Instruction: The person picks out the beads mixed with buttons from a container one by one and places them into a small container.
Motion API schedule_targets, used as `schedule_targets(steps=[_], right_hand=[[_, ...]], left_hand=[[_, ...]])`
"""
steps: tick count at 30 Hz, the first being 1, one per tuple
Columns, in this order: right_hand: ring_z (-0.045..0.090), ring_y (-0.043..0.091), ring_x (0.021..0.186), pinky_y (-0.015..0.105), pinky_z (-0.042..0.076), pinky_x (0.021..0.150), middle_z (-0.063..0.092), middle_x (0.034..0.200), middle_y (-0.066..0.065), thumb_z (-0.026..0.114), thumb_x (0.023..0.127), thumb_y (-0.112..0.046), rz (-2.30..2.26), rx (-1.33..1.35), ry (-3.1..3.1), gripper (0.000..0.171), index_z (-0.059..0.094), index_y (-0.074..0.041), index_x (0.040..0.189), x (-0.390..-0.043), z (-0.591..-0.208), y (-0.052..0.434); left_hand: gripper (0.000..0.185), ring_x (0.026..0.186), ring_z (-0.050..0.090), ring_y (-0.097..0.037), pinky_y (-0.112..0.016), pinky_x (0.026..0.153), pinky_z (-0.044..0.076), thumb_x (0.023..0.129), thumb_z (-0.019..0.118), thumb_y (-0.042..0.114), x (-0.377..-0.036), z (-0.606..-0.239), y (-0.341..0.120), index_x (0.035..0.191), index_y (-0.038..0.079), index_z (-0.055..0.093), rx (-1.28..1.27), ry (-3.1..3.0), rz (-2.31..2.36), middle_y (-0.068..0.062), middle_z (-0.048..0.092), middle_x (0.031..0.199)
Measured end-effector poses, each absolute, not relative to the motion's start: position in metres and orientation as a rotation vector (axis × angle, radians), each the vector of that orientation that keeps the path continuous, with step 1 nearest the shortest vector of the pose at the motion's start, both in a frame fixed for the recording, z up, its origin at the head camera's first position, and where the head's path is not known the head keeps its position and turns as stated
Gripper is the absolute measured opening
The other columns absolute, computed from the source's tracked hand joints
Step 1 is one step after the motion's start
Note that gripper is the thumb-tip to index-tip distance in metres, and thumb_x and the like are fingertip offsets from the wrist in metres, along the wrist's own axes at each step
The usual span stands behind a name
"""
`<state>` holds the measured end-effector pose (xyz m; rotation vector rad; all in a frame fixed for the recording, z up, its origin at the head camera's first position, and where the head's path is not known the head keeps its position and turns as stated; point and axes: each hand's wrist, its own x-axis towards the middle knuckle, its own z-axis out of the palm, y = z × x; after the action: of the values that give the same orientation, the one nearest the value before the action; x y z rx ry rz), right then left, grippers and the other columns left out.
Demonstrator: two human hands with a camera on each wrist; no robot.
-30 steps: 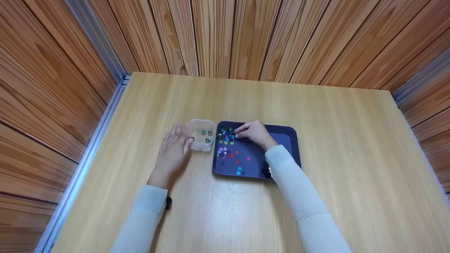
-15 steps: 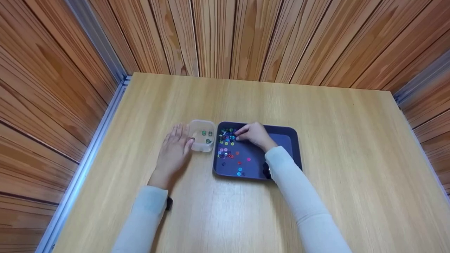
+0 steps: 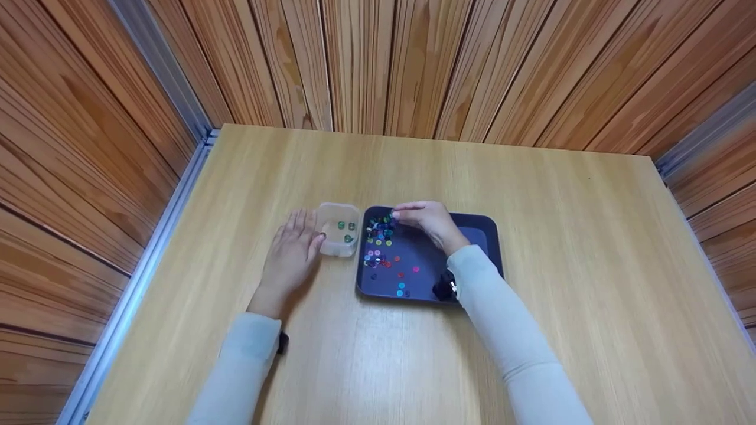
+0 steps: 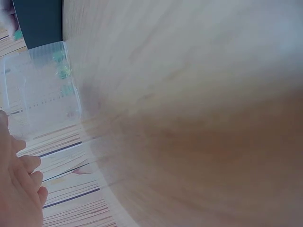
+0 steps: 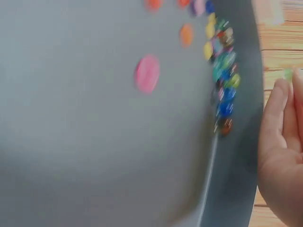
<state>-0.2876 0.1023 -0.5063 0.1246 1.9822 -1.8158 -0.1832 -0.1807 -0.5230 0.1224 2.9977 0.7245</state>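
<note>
A dark blue tray [image 3: 481, 236] lies on the wooden table and holds several small coloured beads [image 3: 381, 233], mostly in its far left corner. My right hand [image 3: 422, 218] hovers over that corner, and its thumb and forefinger pinch what looks like a small green bead [image 5: 287, 73]. To the tray's left stands a clear plastic container [image 3: 338, 236] with three green beads [image 3: 347, 227] inside. My left hand [image 3: 292, 248] lies flat on the table beside the container, its thumb against the wall. In the left wrist view the container [image 4: 42, 90] and my fingers [image 4: 19, 189] show.
Wood-panelled walls enclose the table [image 3: 531, 195] at the back and both sides, with a metal rail [image 3: 147, 260] along the left edge. A pink bead [image 5: 147, 73] lies apart on the tray floor.
My right hand has risen slightly from the bead cluster and shifted toward the tray's far left corner, fingertips pinched together. The left hand and container have stayed put.
</note>
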Motion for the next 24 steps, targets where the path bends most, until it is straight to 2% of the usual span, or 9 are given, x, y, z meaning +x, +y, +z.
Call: schedule_targets(steps=[5, 9, 12, 15, 19, 24], right_hand=[[0.072, 0.011, 0.090, 0.029, 0.054, 0.100, 0.076, 0.089, 0.000, 0.069, 0.092, -0.003, -2.034, 0.289, 1.699, 0.025, 0.068, 0.002, 0.116, -0.284, -0.501, 0.090], [0.072, 0.010, 0.085, 0.025, 0.057, 0.093, 0.076, 0.087, 0.001, 0.065, 0.094, -0.001, -2.117, 0.375, 1.522, 0.025, 0.065, 0.001, 0.118, -0.283, -0.496, 0.081], [0.072, 0.011, 0.085, 0.024, 0.057, 0.093, 0.076, 0.087, 0.003, 0.063, 0.095, 0.000, -2.140, 0.383, 1.458, 0.023, 0.065, 0.001, 0.117, -0.281, -0.491, 0.076], [0.072, 0.010, 0.086, 0.026, 0.055, 0.097, 0.076, 0.089, 0.001, 0.064, 0.095, -0.002, -2.117, 0.324, 1.511, 0.021, 0.066, 0.000, 0.115, -0.279, -0.486, 0.070], [0.072, 0.009, 0.087, 0.033, 0.051, 0.106, 0.076, 0.091, 0.000, 0.067, 0.093, -0.002, -2.066, 0.219, 1.667, 0.026, 0.067, 0.003, 0.118, -0.276, -0.480, 0.062], [0.073, 0.014, 0.098, 0.040, 0.049, 0.108, 0.077, 0.106, 0.007, 0.074, 0.089, -0.010, -1.874, 0.075, 1.959, 0.026, 0.073, -0.001, 0.114, -0.271, -0.473, 0.050]], left_hand=[[0.065, 0.157, 0.002, -0.030, -0.051, 0.128, 0.006, 0.107, 0.028, 0.047, -0.183, -0.522, -0.180, 0.160, 0.014, 0.010, 0.116, 2.983, 0.747, -0.011, 0.008, 0.169], [0.065, 0.157, 0.002, -0.030, -0.050, 0.128, 0.006, 0.107, 0.027, 0.048, -0.183, -0.522, -0.180, 0.161, 0.014, 0.011, 0.114, 2.984, 0.744, -0.012, 0.008, 0.169], [0.066, 0.157, 0.002, -0.031, -0.051, 0.128, 0.006, 0.107, 0.027, 0.048, -0.183, -0.523, -0.180, 0.161, 0.014, 0.010, 0.115, 2.983, 0.742, -0.012, 0.008, 0.169], [0.066, 0.157, 0.001, -0.030, -0.050, 0.128, 0.006, 0.107, 0.026, 0.048, -0.183, -0.522, -0.180, 0.161, 0.014, 0.009, 0.114, 2.979, 0.744, -0.011, 0.007, 0.169], [0.064, 0.156, 0.005, -0.032, -0.052, 0.127, 0.009, 0.108, 0.028, 0.045, -0.184, -0.523, -0.181, 0.160, 0.011, 0.012, 0.145, 3.005, 0.727, -0.014, 0.010, 0.167], [0.063, 0.156, 0.007, -0.033, -0.052, 0.127, 0.010, 0.108, 0.029, 0.043, -0.185, -0.524, -0.181, 0.159, 0.010, 0.015, 0.154, 3.018, 0.721, -0.016, 0.013, 0.167]])
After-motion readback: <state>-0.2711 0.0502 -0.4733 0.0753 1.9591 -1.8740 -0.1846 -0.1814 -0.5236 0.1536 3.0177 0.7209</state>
